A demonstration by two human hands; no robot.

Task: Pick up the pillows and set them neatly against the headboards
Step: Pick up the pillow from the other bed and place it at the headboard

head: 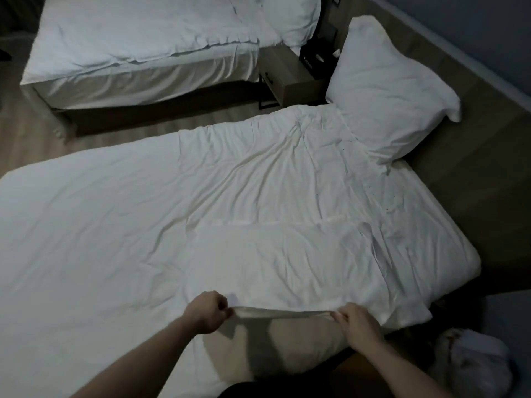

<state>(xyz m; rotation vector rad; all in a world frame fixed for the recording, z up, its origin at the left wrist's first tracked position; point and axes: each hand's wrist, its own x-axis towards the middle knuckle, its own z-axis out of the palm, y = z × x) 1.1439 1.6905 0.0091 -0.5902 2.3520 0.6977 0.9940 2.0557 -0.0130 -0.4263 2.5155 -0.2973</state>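
The flat pillow [275,262] lies on the near bed [86,239], at the near right part, its near edge lifted a little off the mattress. The left hand [205,313] pinches this edge at the left corner w/ curled fingers; the right hand [357,323] grips the same edge more to the right. Both hands are clenched on the fabric, none is free.

A second pillow [385,90] leans already against the headboard [465,173] at the far right, plump and tilted.

The step in hand looks like the pick-up. To do it well, I think the hands should take the filling and not only the loose cover, otherwise the case stretches & the pillow sags. Lift both corners evenly, shake it to give volume, then carry it right and set it beside the second pillow, approx. the same lean, edges in line.

Further away: the far bed [138,44] w/ its own pillow [290,12], a nightstand [290,79] between the beds, a white bundle [471,366] on the floor, near right.
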